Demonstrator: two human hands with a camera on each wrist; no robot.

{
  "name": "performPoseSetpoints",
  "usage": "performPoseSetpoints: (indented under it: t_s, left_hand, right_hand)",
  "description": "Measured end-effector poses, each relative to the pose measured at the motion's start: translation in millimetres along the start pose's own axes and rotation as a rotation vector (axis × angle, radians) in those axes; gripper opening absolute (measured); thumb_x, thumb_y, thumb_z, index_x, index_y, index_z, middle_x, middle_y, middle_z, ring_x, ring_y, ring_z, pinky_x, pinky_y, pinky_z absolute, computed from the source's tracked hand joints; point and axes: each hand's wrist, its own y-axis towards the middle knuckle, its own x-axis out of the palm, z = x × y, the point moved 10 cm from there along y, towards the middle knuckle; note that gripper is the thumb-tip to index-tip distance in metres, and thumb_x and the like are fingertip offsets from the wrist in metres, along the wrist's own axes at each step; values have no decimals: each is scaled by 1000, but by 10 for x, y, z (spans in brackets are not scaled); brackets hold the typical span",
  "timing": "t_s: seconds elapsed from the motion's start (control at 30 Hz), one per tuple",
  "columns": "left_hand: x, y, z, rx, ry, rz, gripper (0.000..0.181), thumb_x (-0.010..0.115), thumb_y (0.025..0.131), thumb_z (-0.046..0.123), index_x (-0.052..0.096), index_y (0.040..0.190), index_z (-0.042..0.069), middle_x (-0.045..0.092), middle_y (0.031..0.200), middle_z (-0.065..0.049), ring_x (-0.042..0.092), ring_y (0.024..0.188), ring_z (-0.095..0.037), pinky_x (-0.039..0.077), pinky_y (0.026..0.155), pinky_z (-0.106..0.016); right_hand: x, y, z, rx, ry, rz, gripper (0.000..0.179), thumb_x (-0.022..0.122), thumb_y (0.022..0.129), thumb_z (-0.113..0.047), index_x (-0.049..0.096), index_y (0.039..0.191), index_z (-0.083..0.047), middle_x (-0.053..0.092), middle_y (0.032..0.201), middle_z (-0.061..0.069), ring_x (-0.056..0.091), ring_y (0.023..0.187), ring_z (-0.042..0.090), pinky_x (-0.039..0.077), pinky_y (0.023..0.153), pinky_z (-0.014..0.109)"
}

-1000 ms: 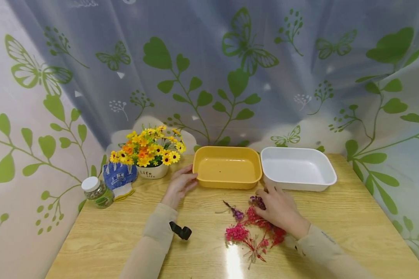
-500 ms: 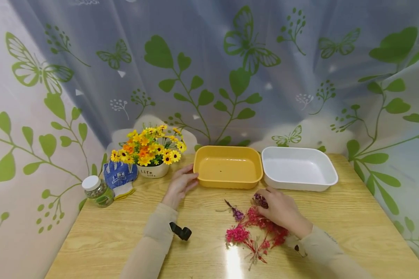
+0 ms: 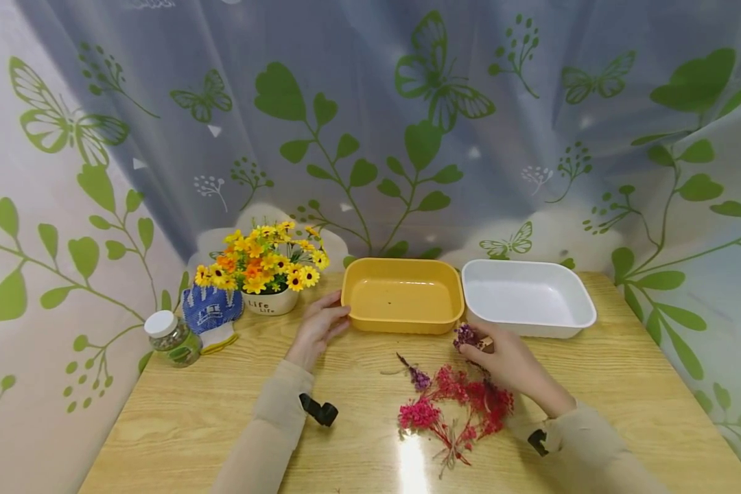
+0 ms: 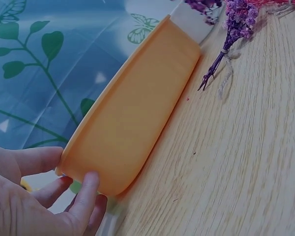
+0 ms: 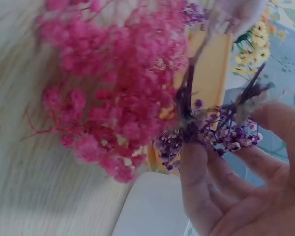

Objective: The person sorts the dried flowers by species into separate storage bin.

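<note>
My right hand (image 3: 490, 351) pinches a small purple dried-flower sprig (image 3: 466, 335), lifted just in front of the gap between the yellow tray (image 3: 401, 322) and the white tray (image 3: 571, 326). In the right wrist view the purple sprig (image 5: 211, 130) sits between my fingertips beside the pink flowers (image 5: 118, 93). A heap of pink and red sprigs (image 3: 457, 405) and another purple sprig (image 3: 415, 374) lie on the table. My left hand (image 3: 321, 322) touches the yellow tray's left end; in the left wrist view its fingers (image 4: 83, 191) curl round the tray's corner (image 4: 88, 172).
A pot of yellow and orange flowers (image 3: 265, 271), a blue glove (image 3: 211, 310) and a white-capped jar (image 3: 169, 337) stand at the table's back left. A leaf-print curtain (image 3: 407, 123) hangs close behind the trays. The wooden table (image 3: 179, 425) extends toward me.
My right hand has pinched the purple sprig off the pile and lifted it back toward the trays. The left hand has stayed at the yellow tray.
</note>
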Motion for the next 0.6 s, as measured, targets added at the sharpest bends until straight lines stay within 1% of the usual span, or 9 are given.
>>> performPoseSetpoints:
  t_s: [0.07,0.1,0.13,0.2,0.3,0.5,0.6]
  left_hand:
    - [1,0,3,0,0,1,57,63,102,1,49,157,8,53,157,-16,61,123,-21,51,118,-44]
    - [2,1,3,0,-1,2,57,63,102,1,49,157,8,53,157,-16,61,123,-21,50,119,-45]
    - [3,1,3,1,0,1,57,63,102,1,49,157,8,53,157,-17,61,123,-21,50,120,-45]
    - [0,2,2,2,3,4,56,63,102,2,50,157,8,53,157,-17,61,121,-21,50,120,-45]
    - [-4,9,-5,0,4,3,56,63,103,2,50,157,8,53,156,-16,61,120,-20,49,120,-45]
    - [2,19,-8,6,5,-6,56,63,103,3,49,157,8,52,155,-17,62,118,-19,52,117,-41]
    - [6,20,-10,6,7,-10,57,63,103,4,48,158,8,51,156,-17,62,118,-18,53,115,-39]
  right_hand:
    - [-25,4,33,24,68,-16,60,69,103,-28,51,152,2,58,149,30,74,109,38,66,81,40]
    - [-37,1,42,40,100,-28,60,69,104,-29,51,152,3,57,149,31,75,107,39,67,79,38]
    - [-54,-2,48,50,122,-36,60,68,104,-29,52,151,3,57,149,32,75,107,41,67,79,38]
    - [-74,-7,63,68,157,-51,58,68,104,-31,54,149,3,57,147,33,72,113,44,67,82,39]
    - [-91,-17,82,91,207,-71,57,67,105,-32,54,149,1,60,145,31,69,118,45,66,84,43]
    - [-66,-36,130,158,344,-127,63,64,106,-34,45,156,0,57,143,30,68,108,29,65,71,39]
    - [-55,-46,128,173,387,-152,61,63,107,-35,44,155,-1,58,142,30,66,104,24,65,69,36]
